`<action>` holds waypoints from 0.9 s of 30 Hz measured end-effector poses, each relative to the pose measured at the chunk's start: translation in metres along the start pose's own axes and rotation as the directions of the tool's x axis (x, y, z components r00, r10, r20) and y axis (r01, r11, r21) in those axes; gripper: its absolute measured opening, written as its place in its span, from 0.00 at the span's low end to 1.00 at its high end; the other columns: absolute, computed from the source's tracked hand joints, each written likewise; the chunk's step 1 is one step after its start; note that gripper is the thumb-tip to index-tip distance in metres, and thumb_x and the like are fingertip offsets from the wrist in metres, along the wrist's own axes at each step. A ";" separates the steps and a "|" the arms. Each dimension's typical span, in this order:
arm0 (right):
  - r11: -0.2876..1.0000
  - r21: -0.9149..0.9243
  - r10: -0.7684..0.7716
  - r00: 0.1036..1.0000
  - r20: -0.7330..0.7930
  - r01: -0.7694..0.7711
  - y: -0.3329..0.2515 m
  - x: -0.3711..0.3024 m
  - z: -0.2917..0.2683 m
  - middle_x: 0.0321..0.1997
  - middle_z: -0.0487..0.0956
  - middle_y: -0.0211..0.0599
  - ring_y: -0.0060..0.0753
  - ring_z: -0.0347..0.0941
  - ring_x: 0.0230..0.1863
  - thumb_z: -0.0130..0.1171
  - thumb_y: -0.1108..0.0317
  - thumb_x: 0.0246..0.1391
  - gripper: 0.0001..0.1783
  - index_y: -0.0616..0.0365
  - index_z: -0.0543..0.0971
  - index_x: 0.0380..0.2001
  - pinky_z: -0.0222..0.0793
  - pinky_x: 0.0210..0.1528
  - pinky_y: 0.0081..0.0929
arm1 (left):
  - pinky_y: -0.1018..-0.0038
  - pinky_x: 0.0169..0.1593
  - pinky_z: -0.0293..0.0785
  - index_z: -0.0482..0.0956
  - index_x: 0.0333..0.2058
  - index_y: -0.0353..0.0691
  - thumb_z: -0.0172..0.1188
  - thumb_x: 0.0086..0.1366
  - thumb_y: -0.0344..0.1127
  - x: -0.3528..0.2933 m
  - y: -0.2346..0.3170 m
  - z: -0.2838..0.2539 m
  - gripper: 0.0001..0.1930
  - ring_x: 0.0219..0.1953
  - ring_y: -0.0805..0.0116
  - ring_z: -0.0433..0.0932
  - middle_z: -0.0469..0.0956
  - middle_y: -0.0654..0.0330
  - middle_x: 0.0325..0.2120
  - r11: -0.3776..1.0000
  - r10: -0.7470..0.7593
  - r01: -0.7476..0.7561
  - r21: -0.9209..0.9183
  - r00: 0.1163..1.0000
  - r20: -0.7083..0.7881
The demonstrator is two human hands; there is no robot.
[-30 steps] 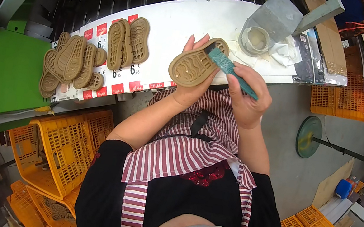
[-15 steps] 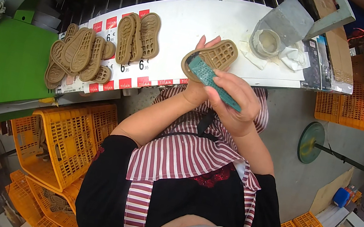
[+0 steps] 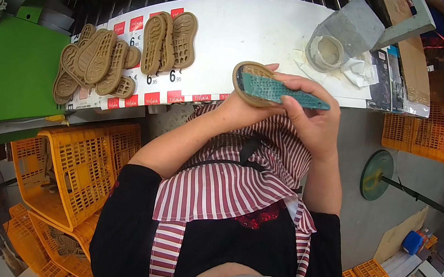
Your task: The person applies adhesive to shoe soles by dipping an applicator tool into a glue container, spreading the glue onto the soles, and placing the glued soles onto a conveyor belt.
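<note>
My left hand [image 3: 245, 113] supports a tan, lattice-patterned shoe sole [image 3: 236, 76] from below, just in front of the table's near edge. My right hand [image 3: 322, 117] grips the narrow end of a flat teal tool [image 3: 285, 93] with a textured face. The tool's wide end lies over the sole's hollow and hides much of it. Several loose soles [image 3: 98, 62] are heaped on the table at the left, and a few more soles [image 3: 169, 41] lie side by side right of that heap. Beyond my right hand stands a cut clear plastic container [image 3: 325, 53] holding something pale.
White and red printed sheets cover the table [image 3: 228, 28]. Crumpled white paper [image 3: 359, 72] lies beside the container. A green surface [image 3: 4, 73] adjoins at the left. Orange crates [image 3: 74, 178] stack at the lower left, and a round green base with a pole [image 3: 375, 175] stands at the right.
The tool has turned from slanting to nearly level and moved further over the sole. My right hand has shifted right. The sole has turned and come closer to me.
</note>
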State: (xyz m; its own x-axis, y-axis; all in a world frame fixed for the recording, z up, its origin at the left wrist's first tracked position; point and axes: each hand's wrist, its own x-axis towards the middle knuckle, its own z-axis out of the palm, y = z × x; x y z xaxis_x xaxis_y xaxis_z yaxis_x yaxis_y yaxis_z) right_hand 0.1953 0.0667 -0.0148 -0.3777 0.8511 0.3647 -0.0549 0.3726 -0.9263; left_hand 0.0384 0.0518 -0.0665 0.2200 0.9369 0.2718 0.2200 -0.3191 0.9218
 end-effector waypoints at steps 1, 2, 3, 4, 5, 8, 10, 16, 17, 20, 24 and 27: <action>0.992 0.093 0.091 0.996 0.008 -0.091 -0.002 0.000 -0.001 0.42 0.78 0.43 0.30 0.75 0.42 0.59 0.76 0.49 0.12 0.68 0.75 0.38 0.71 0.44 0.23 | 0.66 0.62 0.59 0.74 0.47 0.43 0.68 0.49 0.33 -0.004 0.003 0.002 0.25 0.53 0.66 0.70 0.74 0.59 0.47 0.992 -0.111 0.110 -0.060 0.993 -0.025; 0.966 0.184 0.180 0.983 0.024 -0.182 -0.004 0.000 -0.003 0.42 0.78 0.43 0.27 0.75 0.40 0.58 0.76 0.51 0.11 0.69 0.75 0.38 0.72 0.43 0.21 | 0.66 0.62 0.59 0.74 0.47 0.43 0.68 0.49 0.33 -0.004 0.005 0.000 0.25 0.53 0.66 0.70 0.74 0.59 0.47 0.992 -0.113 0.111 -0.062 0.993 -0.022; 0.966 0.183 0.183 0.983 0.022 -0.184 -0.006 0.001 -0.006 0.42 0.78 0.43 0.27 0.75 0.40 0.58 0.76 0.51 0.11 0.69 0.75 0.38 0.72 0.43 0.21 | 0.68 0.58 0.63 0.73 0.48 0.42 0.69 0.48 0.32 -0.003 0.012 -0.004 0.26 0.51 0.68 0.71 0.74 0.59 0.46 0.953 -0.206 0.223 -0.208 0.974 0.097; 0.943 0.203 0.256 0.965 0.061 -0.263 -0.009 0.003 -0.009 0.40 0.78 0.42 0.25 0.75 0.37 0.56 0.75 0.52 0.11 0.69 0.75 0.39 0.72 0.40 0.19 | 0.70 0.54 0.68 0.73 0.48 0.40 0.69 0.47 0.32 -0.003 0.015 -0.008 0.27 0.49 0.69 0.72 0.75 0.59 0.45 0.879 -0.277 0.342 -0.333 0.934 0.227; 0.914 0.221 0.327 0.940 0.100 -0.341 -0.011 0.005 -0.013 0.39 0.78 0.41 0.22 0.75 0.33 0.55 0.74 0.54 0.10 0.69 0.75 0.39 0.73 0.37 0.16 | 0.70 0.54 0.68 0.73 0.48 0.40 0.69 0.47 0.32 -0.004 0.011 -0.009 0.27 0.49 0.69 0.72 0.75 0.59 0.45 0.877 -0.279 0.345 -0.334 0.932 0.230; 0.900 0.202 0.350 0.916 0.195 -0.387 -0.007 0.013 -0.028 0.36 0.79 0.38 0.18 0.74 0.28 0.54 0.73 0.55 0.10 0.68 0.75 0.39 0.73 0.32 0.14 | 0.73 0.49 0.73 0.69 0.50 0.36 0.71 0.45 0.29 -0.003 -0.001 -0.012 0.31 0.45 0.69 0.75 0.77 0.60 0.41 0.850 -0.252 0.394 -0.351 0.888 0.385; 0.905 0.179 0.351 0.915 0.200 -0.386 0.000 0.015 -0.038 0.34 0.79 0.38 0.17 0.75 0.27 0.54 0.72 0.55 0.10 0.68 0.75 0.39 0.73 0.31 0.14 | 0.72 0.50 0.73 0.70 0.50 0.36 0.72 0.43 0.28 0.000 -0.002 -0.014 0.33 0.45 0.71 0.74 0.76 0.59 0.42 0.828 -0.166 0.387 -0.406 0.861 0.481; 0.896 0.172 0.350 0.889 0.297 -0.410 0.007 0.016 -0.058 0.36 0.79 0.41 0.18 0.75 0.27 0.55 0.69 0.55 0.10 0.66 0.75 0.37 0.74 0.31 0.14 | 0.73 0.50 0.70 0.73 0.48 0.33 0.72 0.41 0.28 0.008 -0.007 -0.023 0.31 0.45 0.69 0.74 0.77 0.56 0.42 0.753 -0.192 0.497 -0.431 0.793 0.578; 0.892 0.186 0.353 0.891 0.286 -0.413 0.006 0.014 -0.060 0.36 0.79 0.42 0.19 0.76 0.28 0.55 0.68 0.55 0.11 0.66 0.75 0.37 0.74 0.31 0.14 | 0.73 0.51 0.70 0.72 0.49 0.33 0.72 0.41 0.28 0.008 -0.008 -0.023 0.33 0.46 0.68 0.74 0.77 0.55 0.43 0.734 -0.185 0.489 -0.471 0.812 0.554; 0.907 0.188 0.324 0.911 0.256 -0.376 0.001 0.011 -0.063 0.37 0.79 0.44 0.20 0.76 0.28 0.54 0.70 0.55 0.11 0.67 0.75 0.37 0.75 0.31 0.15 | 0.71 0.53 0.69 0.68 0.51 0.29 0.72 0.41 0.27 0.008 -0.015 -0.024 0.36 0.49 0.64 0.74 0.75 0.50 0.45 0.700 -0.164 0.462 -0.544 0.846 0.508; 0.911 0.201 0.323 0.927 0.190 -0.359 -0.003 0.004 -0.067 0.37 0.79 0.47 0.21 0.76 0.28 0.54 0.70 0.55 0.11 0.68 0.75 0.37 0.75 0.31 0.15 | 0.66 0.54 0.69 0.63 0.54 0.26 0.68 0.45 0.26 0.008 -0.017 -0.024 0.36 0.50 0.57 0.73 0.73 0.45 0.47 0.495 -0.131 0.417 -0.763 0.903 0.408; 0.923 0.220 0.287 0.945 0.156 -0.317 -0.009 0.002 -0.066 0.37 0.79 0.47 0.21 0.76 0.28 0.54 0.70 0.55 0.11 0.68 0.74 0.37 0.75 0.31 0.15 | 0.61 0.56 0.68 0.56 0.58 0.28 0.64 0.49 0.28 0.007 -0.016 -0.028 0.38 0.53 0.54 0.70 0.65 0.43 0.53 0.378 -0.146 0.438 -0.816 0.898 0.414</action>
State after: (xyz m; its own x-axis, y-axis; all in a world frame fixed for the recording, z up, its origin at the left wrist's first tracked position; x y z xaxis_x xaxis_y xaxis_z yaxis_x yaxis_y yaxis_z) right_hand 0.2558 0.0897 0.0003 -0.5166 0.8538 0.0638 -0.1347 -0.0074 -0.9909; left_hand 0.0093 0.0671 -0.0714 0.5592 0.8290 -0.0051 -0.5957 0.4062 0.6929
